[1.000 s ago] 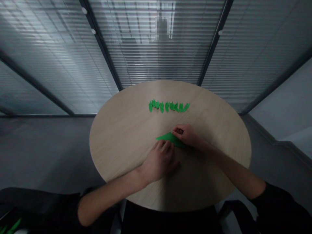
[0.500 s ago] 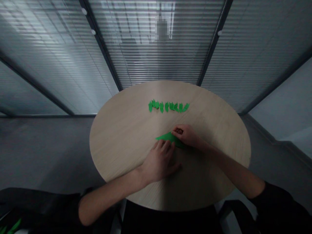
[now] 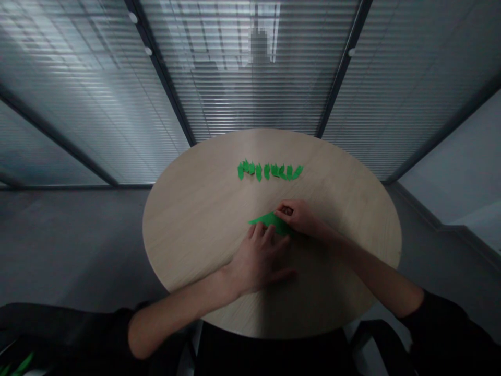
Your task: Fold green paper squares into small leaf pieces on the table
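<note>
Observing remotely through the head camera. The folded green paper [image 3: 270, 220] lies on the near half of the round wooden table [image 3: 176, 230], its long point aimed left and its right end under the right hand [image 3: 298, 216]. That hand's grip is clenched on the paper, fingers curled over its right end, though the exact contact is partly hidden from my angle. The left hand [image 3: 256, 258] is open, palm down over the table with the fingers spread. Its fingertips [image 3: 260, 231] reach the near edge of the paper; I read this as light contact, with nothing grasped. Handling estimate: very light and thin, stiff only along its creases, easily bent or torn, and liable to slide on the smooth wood under a flat touch. I judge the layered right end the best place to take hold, pinched between finger and thumb, as the narrow point looks likely to flex. Farther out on the table, well apart from both hands, lies a straight row of small green paper pieces [image 3: 270, 171], set close together side by side. A black sleeve [image 3: 434, 324] shows at the near right. Beyond the table stands a glass partition with slatted blinds [image 3: 250, 89]. Some green scraps [image 3: 21, 365] show at the near left corner, too cut off to identify.
</note>
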`<action>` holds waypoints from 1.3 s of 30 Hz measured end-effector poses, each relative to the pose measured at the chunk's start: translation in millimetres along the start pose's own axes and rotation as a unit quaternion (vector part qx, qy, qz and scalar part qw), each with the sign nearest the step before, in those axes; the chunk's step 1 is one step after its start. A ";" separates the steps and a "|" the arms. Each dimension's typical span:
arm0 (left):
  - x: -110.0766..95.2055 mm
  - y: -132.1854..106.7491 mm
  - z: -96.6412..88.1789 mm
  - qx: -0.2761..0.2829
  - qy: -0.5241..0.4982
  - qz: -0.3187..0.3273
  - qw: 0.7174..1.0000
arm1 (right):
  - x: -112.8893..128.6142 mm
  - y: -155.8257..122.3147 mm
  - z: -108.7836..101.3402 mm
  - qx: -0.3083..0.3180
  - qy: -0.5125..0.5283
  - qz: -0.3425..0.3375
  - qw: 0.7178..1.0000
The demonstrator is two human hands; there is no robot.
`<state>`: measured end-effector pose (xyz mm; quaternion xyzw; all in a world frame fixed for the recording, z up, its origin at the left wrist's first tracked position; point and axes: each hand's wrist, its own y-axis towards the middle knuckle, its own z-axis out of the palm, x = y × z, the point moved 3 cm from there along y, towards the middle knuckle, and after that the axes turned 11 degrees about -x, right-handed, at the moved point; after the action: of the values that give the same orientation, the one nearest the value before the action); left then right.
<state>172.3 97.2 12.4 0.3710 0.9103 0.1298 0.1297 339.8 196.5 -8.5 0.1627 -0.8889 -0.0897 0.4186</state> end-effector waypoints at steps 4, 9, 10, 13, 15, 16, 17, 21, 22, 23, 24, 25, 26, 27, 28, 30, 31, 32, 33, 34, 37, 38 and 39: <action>-0.4 0.3 3.1 0.008 0.007 0.000 1.000 | -0.2 0.1 0.2 0.000 0.003 -0.001 1.000; -2.6 1.2 3.7 0.005 0.011 0.004 1.000 | -0.5 -0.7 0.0 0.001 -0.002 -0.001 1.000; -2.8 1.2 3.3 0.002 0.008 0.001 1.000 | -0.4 -0.8 0.0 0.001 -0.002 -0.002 1.000; -3.6 0.9 2.5 -0.004 -0.001 -0.010 1.000 | -0.2 -0.7 0.2 0.002 0.001 -0.004 1.000; -4.5 0.6 2.6 -0.003 -0.001 -0.017 1.000 | -0.4 -0.4 0.7 0.002 0.002 -0.003 1.000; -5.0 0.5 2.9 -0.001 0.003 -0.020 1.000 | -0.5 -0.3 0.9 0.002 0.002 -0.002 1.000; -5.5 0.5 3.2 0.001 0.008 -0.023 1.000 | -0.5 -0.2 1.1 0.003 0.001 -0.002 1.000; -7.4 1.0 4.1 -0.001 0.009 -0.016 1.000 | -0.1 -0.1 0.7 0.001 0.001 0.002 1.000; -7.5 1.2 3.9 -0.002 0.004 -0.013 1.000 | 0.1 -0.1 0.5 0.001 0.000 0.002 1.000; -7.4 1.4 3.5 -0.003 0.000 -0.011 1.000 | 0.3 -0.1 0.4 0.002 -0.001 0.002 1.000; -7.1 1.5 3.0 -0.003 -0.004 -0.012 1.000 | 0.4 -0.1 0.4 0.003 -0.001 0.001 1.000; -6.7 1.6 2.4 -0.001 -0.006 -0.013 1.000 | 0.5 -0.1 0.4 0.003 -0.002 0.001 1.000; -6.3 1.7 2.0 0.003 -0.009 -0.014 1.000 | 0.4 -0.1 0.4 0.003 -0.003 0.000 1.000; -5.9 1.6 1.7 0.006 -0.012 -0.015 1.000 | 0.3 -0.2 0.4 0.001 -0.003 -0.002 1.000; -5.6 1.4 1.6 0.007 -0.015 -0.015 1.000 | 0.2 -0.3 0.4 -0.002 -0.003 -0.003 1.000; -4.7 0.4 2.2 0.003 -0.022 -0.019 1.000 | -0.1 -0.5 0.3 -0.006 -0.003 -0.007 1.000; -4.0 -0.3 2.6 -0.002 -0.026 -0.023 0.999 | -0.2 -0.6 0.3 -0.006 -0.002 -0.009 1.000; -3.1 -1.0 2.9 -0.006 -0.029 -0.032 0.999 | -0.4 -0.5 0.3 -0.006 -0.002 -0.010 1.000; -1.9 -1.9 3.0 -0.010 -0.032 -0.047 0.998 | -0.6 -0.4 0.3 -0.006 -0.002 -0.011 1.000; -1.3 -2.8 2.8 -0.008 -0.039 -0.056 0.998 | -0.9 -0.1 0.4 -0.006 -0.003 -0.010 1.000; -1.6 -5.0 -2.0 0.002 -0.045 -0.066 0.997 | -2.3 0.8 1.1 -0.009 -0.006 -0.008 1.000; -1.6 -5.6 -4.8 0.006 -0.034 -0.076 0.997 | -2.8 1.1 1.4 -0.010 -0.007 -0.008 1.000; -1.4 -6.3 -7.5 0.014 -0.019 -0.090 0.996 | -3.2 1.3 1.6 -0.010 -0.007 -0.007 1.000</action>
<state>166.8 90.9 17.5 0.2919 0.9391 0.0981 0.1525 340.2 198.9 -11.5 0.1644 -0.8897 -0.1031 0.4133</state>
